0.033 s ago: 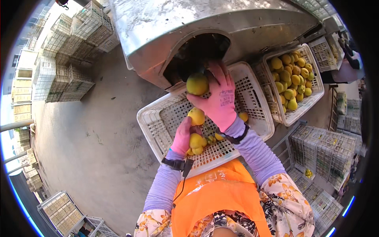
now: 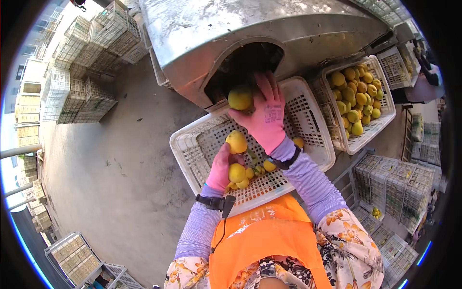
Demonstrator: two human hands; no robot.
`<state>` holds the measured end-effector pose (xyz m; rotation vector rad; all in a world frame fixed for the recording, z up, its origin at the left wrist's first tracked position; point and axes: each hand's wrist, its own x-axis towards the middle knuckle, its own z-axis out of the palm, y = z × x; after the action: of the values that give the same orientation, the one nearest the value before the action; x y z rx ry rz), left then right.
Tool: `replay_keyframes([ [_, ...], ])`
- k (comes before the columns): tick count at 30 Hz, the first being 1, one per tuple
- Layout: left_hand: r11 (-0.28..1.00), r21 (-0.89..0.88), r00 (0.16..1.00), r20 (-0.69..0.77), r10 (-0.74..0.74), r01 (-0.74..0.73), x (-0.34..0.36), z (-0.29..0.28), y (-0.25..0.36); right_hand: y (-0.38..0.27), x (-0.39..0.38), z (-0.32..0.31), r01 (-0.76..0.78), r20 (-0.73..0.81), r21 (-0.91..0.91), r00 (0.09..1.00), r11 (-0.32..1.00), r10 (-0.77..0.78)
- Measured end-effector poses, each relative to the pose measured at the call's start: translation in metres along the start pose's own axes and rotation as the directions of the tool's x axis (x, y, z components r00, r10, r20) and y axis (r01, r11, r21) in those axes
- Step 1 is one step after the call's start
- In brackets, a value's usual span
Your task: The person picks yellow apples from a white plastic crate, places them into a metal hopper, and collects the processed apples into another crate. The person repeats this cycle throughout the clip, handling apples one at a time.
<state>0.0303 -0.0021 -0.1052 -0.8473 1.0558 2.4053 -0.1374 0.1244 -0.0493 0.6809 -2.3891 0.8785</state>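
Observation:
My right hand (image 2: pixel 264 115), in a pink glove, grips a yellow-green fruit (image 2: pixel 239 98) at the dark opening (image 2: pixel 243 58) of a metal machine (image 2: pixel 308 41). Lower and to the left, my left hand (image 2: pixel 220 168), also gloved in pink, is closed on a yellow fruit (image 2: pixel 237 142). Both hands are over a white slotted crate (image 2: pixel 183 139), in which several more yellow fruits (image 2: pixel 269 165) lie toward the near side, some partly hidden by my hands.
A crate full of yellow fruit (image 2: pixel 356 96) stands at the right. Stacked crates line the upper left (image 2: pixel 82 67) and lower right (image 2: pixel 385 183). Concrete floor (image 2: pixel 115 178) spreads to the left. Another person (image 2: pixel 423 84) is partly visible at the far right edge.
My right hand has shifted slightly up and left, carrying its fruit a little further into the opening. My left hand and its fruit have edged slightly upward and left.

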Motion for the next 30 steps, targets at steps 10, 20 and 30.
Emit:
replay_keyframes([
  [10,0.895,-0.441,0.952,0.243,0.185,-0.061,-0.044,0.02,0.054,0.007,0.083,0.038,-0.064,0.105,-0.059,0.992,0.996,0.07],
  [20,0.898,-0.18,0.848,0.297,0.439,-0.402,-0.035,0.056,0.067,-0.056,-0.017,-0.072,-0.06,0.298,0.303,0.954,0.951,-0.034],
  [30,0.751,0.05,0.738,0.238,0.632,-0.659,-0.034,0.062,0.078,-0.073,-0.01,-0.083,-0.365,0.303,0.428,0.92,0.827,0.249],
])
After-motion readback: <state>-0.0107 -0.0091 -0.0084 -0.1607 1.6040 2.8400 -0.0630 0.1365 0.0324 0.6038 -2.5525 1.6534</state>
